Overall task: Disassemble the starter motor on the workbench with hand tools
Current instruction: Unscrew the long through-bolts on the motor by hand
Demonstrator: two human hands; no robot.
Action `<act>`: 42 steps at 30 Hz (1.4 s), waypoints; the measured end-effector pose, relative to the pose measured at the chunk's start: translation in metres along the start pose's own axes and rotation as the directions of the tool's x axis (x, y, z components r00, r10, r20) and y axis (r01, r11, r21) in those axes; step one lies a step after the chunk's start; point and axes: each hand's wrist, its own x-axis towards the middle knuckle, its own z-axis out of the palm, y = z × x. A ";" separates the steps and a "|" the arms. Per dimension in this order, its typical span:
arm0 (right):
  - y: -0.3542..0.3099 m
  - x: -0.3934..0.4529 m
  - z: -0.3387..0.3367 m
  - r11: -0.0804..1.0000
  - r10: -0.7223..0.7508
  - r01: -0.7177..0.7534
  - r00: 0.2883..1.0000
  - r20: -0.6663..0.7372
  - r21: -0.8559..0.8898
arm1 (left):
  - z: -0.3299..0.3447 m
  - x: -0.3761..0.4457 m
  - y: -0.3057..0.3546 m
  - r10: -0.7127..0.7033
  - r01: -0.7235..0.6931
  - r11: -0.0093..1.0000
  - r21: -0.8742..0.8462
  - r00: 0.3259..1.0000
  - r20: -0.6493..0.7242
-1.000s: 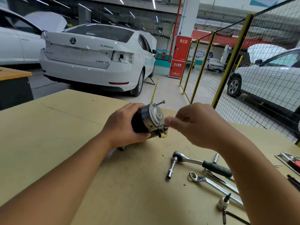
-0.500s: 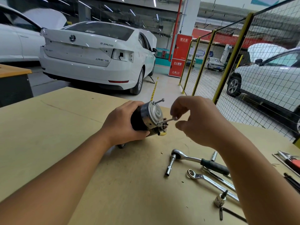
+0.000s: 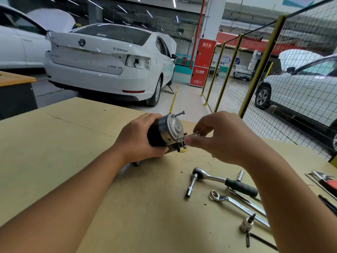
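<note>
Mid through-bolt removal: starter motor point(image 3: 165, 133) held just above bench point(image 3: 54, 143), left hand point(image 3: 140, 141) clamped round its body, right hand point(image 3: 218, 137) pinching lower through-bolt point(image 3: 188, 136) at end cap; next, likely draw it straight out, then upper bolt point(image 3: 178, 114).

Two bare forearms enter from the lower left and lower right of the frame. No sleeves, gloves, watch or rings visible. Left hand point(image 3: 140, 141) and right hand point(image 3: 224, 137) both bare; fingers point(image 3: 188, 141) show short, unpainted nails. Right forearm runs out at the lower right edge, elbow unseen.
</note>
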 end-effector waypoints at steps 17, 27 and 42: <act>0.001 0.001 0.002 0.999 -0.024 0.026 0.998 -0.052 0.041 | 0.000 0.001 -0.002 0.008 -0.008 1.000 -0.002 1.000 0.008; 0.003 0.001 0.001 0.997 -0.045 0.047 0.998 -0.051 0.055 | 0.001 0.001 -0.004 0.007 -0.007 1.000 -0.002 1.000 0.003; 0.004 0.003 0.006 1.000 -0.020 0.021 0.999 -0.028 0.023 | 0.003 0.001 -0.007 0.025 -0.025 1.000 0.000 1.000 0.000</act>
